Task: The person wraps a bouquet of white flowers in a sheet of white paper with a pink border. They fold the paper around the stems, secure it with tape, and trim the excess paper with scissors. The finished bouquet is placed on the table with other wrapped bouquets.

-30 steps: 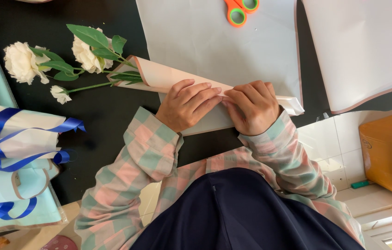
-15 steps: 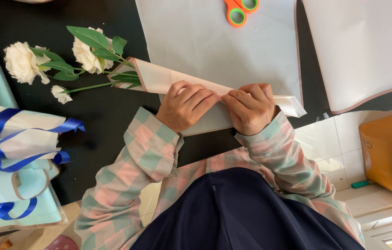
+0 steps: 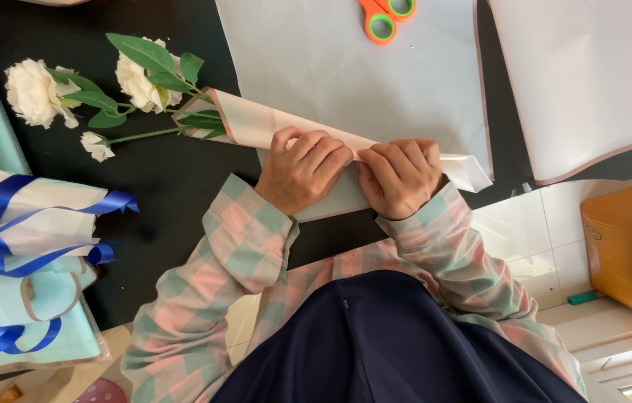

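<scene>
Wrapping paper (image 3: 256, 123) — both hands (image 3: 302, 170) pressing its fold around white flowers (image 3: 137, 82).

Three white flowers (image 3: 137, 80) — one scissors (image 3: 385, 15).

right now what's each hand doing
Left hand: curled shut on the paper wrap.
Right hand: curled shut on the same wrap.

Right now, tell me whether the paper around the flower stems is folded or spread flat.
Folded: the wrapping paper is rolled around the stems, both hands pressing it.
</scene>
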